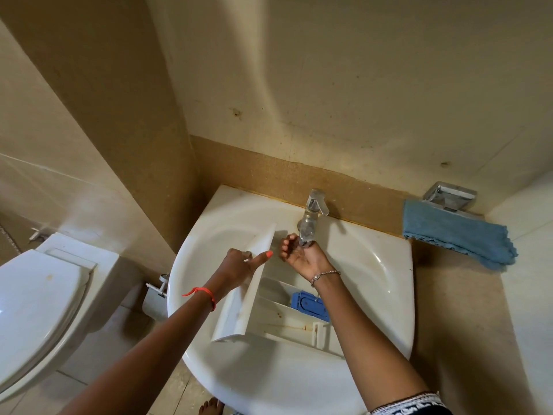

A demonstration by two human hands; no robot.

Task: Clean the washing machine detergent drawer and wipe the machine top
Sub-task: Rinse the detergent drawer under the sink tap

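The white detergent drawer (239,298) lies in the white sink (374,265), front panel to the left, with a blue insert (308,304) in one compartment. My left hand (239,265) grips the drawer's front panel near its top, thumb stretched across the face. My right hand (299,253) is cupped palm-up under the spout of the chrome tap (312,214), fingers curled, holding nothing I can see. Whether water runs from the tap is hard to tell.
A blue cloth (457,232) hangs over a chrome holder (449,196) on the right wall ledge. A white toilet (39,310) with its lid down stands at the left. Beige tiled walls close in behind the sink. A bare foot (211,407) shows on the floor below.
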